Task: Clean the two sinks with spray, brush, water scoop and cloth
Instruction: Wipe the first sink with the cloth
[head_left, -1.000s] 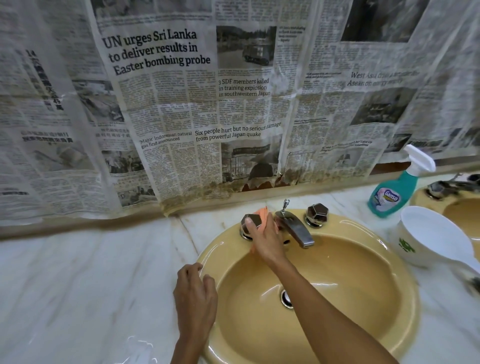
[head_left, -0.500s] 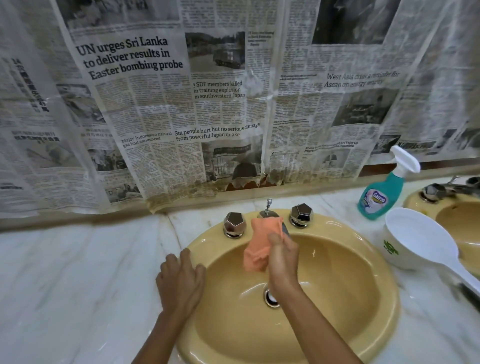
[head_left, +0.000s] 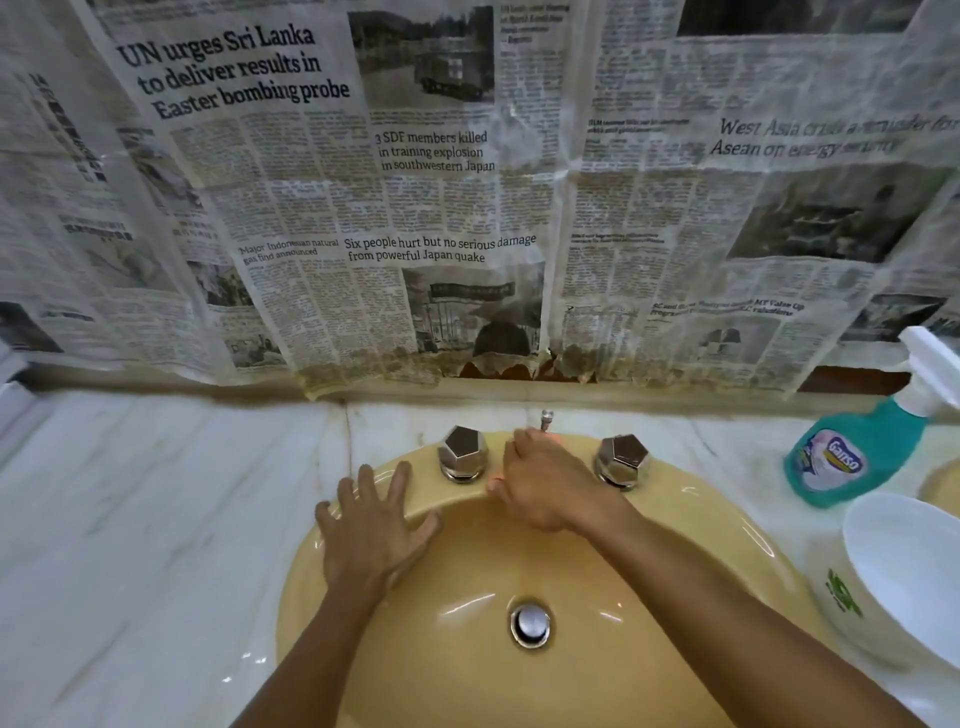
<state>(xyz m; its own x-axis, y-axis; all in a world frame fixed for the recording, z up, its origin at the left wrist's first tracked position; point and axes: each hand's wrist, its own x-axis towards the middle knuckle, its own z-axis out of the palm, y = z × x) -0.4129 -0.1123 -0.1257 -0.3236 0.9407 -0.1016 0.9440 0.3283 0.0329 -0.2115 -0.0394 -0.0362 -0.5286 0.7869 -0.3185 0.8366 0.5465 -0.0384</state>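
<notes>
While the left hand (head_left: 374, 530) rests flat on the sink (head_left: 675, 597) rim, the right hand (head_left: 545, 483) bunches the soft, limp cloth (head_left: 555, 440) over the faucet.

Yellow oval sink (head_left: 691, 525) set in marble surface (head_left: 156, 519), basin wet-glossy, chrome drain (head_left: 530, 623) at centre. Orange cloth (head_left: 555, 439) mostly hidden under right hand (head_left: 545, 480) between chrome knobs. Teal spray bottle (head_left: 852, 457) tilted, right of sink. White water scoop (head_left: 904, 577) just beside it.

White marble counter (head_left: 156, 519): yellow sink (head_left: 675, 519) set in; spray bottle (head_left: 852, 457), scoop (head_left: 909, 577) right.
</notes>
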